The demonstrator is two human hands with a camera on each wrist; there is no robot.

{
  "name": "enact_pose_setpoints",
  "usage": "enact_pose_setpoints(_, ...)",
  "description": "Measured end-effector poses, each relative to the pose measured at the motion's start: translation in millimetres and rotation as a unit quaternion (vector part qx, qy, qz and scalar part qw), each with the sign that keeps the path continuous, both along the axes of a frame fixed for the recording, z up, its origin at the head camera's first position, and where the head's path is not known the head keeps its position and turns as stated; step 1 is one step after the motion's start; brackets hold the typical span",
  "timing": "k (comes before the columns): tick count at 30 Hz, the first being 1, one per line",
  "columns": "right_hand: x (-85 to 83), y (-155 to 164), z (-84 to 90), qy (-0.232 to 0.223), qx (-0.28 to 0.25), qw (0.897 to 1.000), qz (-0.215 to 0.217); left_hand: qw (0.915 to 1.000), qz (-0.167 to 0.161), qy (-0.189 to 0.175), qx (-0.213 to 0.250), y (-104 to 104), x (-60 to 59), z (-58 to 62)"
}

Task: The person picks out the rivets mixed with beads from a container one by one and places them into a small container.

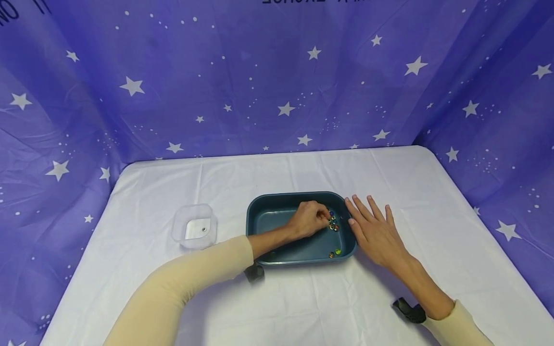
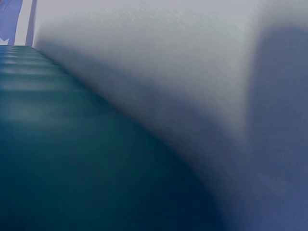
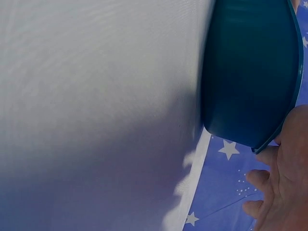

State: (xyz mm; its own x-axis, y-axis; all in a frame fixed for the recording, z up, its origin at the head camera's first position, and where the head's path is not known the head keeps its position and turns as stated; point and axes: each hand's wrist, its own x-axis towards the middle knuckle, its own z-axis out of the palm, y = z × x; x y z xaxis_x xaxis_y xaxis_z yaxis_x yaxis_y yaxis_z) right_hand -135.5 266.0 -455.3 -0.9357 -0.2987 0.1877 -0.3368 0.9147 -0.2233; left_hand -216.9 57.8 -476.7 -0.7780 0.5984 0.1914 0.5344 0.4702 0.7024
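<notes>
Marbles (image 1: 336, 228) lie clustered inside the teal tray (image 1: 298, 250), toward its right end; a green marble (image 1: 338, 252) sits in its near right corner. Inside the tray, the left hand (image 1: 308, 219) bends its fingers at the cluster; whether its grip has hold of one I cannot tell. The right hand (image 1: 378, 235), grip spread and holding nothing, touches the tray's right side. Left of the tray, a clear container (image 1: 194, 212) stands on the tabletop (image 1: 303, 302).

Two hands (image 1: 381, 240), one tray (image 1: 298, 252), one tub (image 1: 209, 234), at least six marbles (image 1: 338, 251)
</notes>
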Motion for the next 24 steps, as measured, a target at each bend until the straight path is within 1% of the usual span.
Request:
enact_pose_setpoints(4,-0.3,0.4,0.0,-0.003,0.003,1.000,0.001,0.9986,-0.018,0.011,-0.047,-0.6,0.3,2.0)
enact_pose_setpoints(7,-0.5,0.2,0.3,-0.007,0.001,1.000,-0.001,0.9955,-0.033,0.021,-0.086,-0.5,1.0,4.0)
enact_pose_setpoints(9,-0.4,-0.3,0.7,-0.009,-0.002,1.000,-0.003,0.9938,-0.040,0.022,-0.102,-0.3,1.1,5.1)
enact_pose_setpoints(14,-0.3,-0.4,2.1,-0.008,-0.001,1.000,-0.002,0.9918,-0.049,0.026,-0.115,0.3,-1.1,8.5)
enact_pose_setpoints(16,-0.3,-0.5,2.5,-0.008,0.000,1.000,-0.001,0.9915,-0.053,0.022,-0.117,0.0,-2.4,10.1)
enact_pose_setpoints(21,0.0,-0.7,2.2,-0.008,-0.005,1.000,-0.001,0.9889,-0.073,0.018,-0.129,-2.4,-4.9,13.7)
enact_pose_setpoints(24,0.1,-0.7,1.7,-0.005,-0.005,1.000,0.000,0.9885,-0.081,0.015,-0.127,-5.3,-5.1,14.4)
